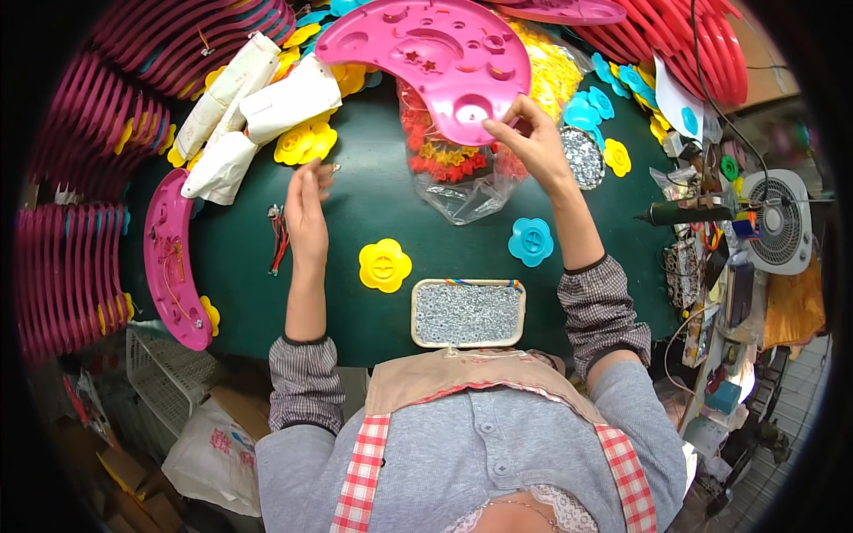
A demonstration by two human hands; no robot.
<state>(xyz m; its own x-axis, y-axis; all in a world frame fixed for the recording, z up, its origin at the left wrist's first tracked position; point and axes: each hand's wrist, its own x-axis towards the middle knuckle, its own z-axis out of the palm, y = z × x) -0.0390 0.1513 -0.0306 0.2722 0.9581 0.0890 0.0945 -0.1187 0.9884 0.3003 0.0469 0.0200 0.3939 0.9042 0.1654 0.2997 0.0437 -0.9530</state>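
A pink crescent-shaped plastic panel (422, 40), with round recesses and star-shaped cutouts, is tilted up at the far side of the table. My right hand (536, 142) pinches its near lower tip between thumb and fingers. My left hand (308, 209) is raised left of the panel, its fingers curled together; a tiny pale piece shows at the fingertips, too small to name. Near that hand lie a small bundle of red and black wires (279, 240) and a yellow flower-shaped plastic piece (385, 265). A blue flower-shaped piece (531, 242) lies below my right hand.
A tray (468, 344) of small silvery parts stands at the near edge. Another pink panel (163, 253) with wires lies at the left, beside stacked pink panels (67, 275). White paper-wrapped bundles (289, 98), a dish of screws (582, 158), a screwdriver (689, 211) and a fan (782, 222) surround the workspace.
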